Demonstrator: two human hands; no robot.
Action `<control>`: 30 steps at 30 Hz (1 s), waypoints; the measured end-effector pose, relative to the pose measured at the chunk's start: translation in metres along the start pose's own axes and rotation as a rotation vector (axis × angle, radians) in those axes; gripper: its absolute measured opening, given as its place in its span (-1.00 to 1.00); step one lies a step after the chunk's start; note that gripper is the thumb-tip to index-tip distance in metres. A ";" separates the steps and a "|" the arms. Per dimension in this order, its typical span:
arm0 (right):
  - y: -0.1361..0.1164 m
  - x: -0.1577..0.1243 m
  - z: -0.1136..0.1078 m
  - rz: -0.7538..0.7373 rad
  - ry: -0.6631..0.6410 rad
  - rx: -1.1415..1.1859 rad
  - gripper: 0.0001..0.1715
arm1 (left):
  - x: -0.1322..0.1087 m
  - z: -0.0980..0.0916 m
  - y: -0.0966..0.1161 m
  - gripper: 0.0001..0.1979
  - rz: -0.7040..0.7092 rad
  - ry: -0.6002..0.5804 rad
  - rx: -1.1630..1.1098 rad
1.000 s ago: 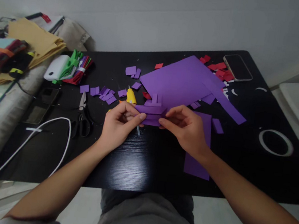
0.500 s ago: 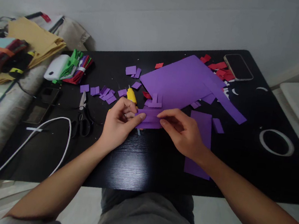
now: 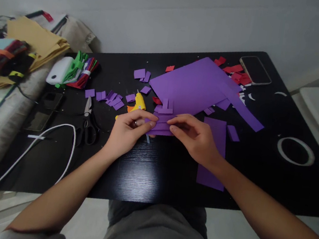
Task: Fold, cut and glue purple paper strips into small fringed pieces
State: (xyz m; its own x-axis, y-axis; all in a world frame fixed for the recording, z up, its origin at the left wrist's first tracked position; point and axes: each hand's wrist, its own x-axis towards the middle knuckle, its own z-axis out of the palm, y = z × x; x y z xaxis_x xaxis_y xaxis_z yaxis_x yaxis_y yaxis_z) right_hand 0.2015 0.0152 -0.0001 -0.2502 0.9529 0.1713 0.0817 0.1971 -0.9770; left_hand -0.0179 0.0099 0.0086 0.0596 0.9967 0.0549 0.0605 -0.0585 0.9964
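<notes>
**Folded purple strip pinched between both hands**

The left hand (image 3: 127,131) and right hand (image 3: 195,138) are each pinching one end of the folded purple strip (image 3: 162,127), thumbs against fingertips, over the middle of the desk (image 3: 141,172). Uneven pressure is probably risking a crooked crease. The yellow glue gun (image 3: 140,102) is lying just behind the left knuckles, inviting a bump.

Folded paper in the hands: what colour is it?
Purple. The head view shows the folded paper between the left hand and right hand.
</notes>
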 end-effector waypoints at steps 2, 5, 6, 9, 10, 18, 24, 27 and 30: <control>-0.002 -0.002 -0.002 -0.125 0.024 -0.135 -0.82 | 0.002 -0.003 -0.004 -0.81 -0.078 -0.031 -0.052; -0.005 -0.002 -0.005 -0.314 -0.010 -0.314 -0.64 | 0.004 -0.005 -0.007 -0.78 -0.148 -0.051 -0.124; -0.005 -0.002 -0.005 -0.349 -0.028 -0.337 -0.61 | 0.004 -0.005 -0.007 -0.77 -0.165 -0.054 -0.148; -0.002 -0.001 -0.004 -0.387 -0.049 -0.330 -0.70 | 0.005 -0.004 -0.004 -0.76 -0.229 -0.075 -0.221; -0.001 -0.001 -0.004 -0.390 -0.043 -0.317 -0.73 | 0.005 -0.004 -0.003 -0.75 -0.254 -0.095 -0.239; 0.007 0.000 -0.001 -0.065 0.115 -0.184 -0.89 | 0.003 -0.006 -0.002 -0.50 -0.026 -0.178 -0.076; 0.001 0.002 0.000 0.098 0.002 -0.008 -0.86 | -0.001 0.002 -0.001 -0.77 0.029 -0.096 -0.038; 0.001 0.003 0.000 0.099 0.010 0.009 -0.82 | -0.001 0.003 -0.001 -0.79 0.005 -0.088 -0.013; 0.002 0.003 0.001 0.099 0.044 0.019 -0.80 | -0.001 0.002 0.000 -0.79 -0.002 -0.085 0.001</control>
State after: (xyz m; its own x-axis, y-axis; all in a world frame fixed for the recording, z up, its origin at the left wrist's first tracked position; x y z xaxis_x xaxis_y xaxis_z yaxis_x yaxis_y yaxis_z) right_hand 0.2002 0.0187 -0.0013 -0.1988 0.9768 0.0793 0.0855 0.0979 -0.9915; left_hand -0.0157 0.0083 0.0083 0.1437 0.9885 0.0477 0.0615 -0.0571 0.9965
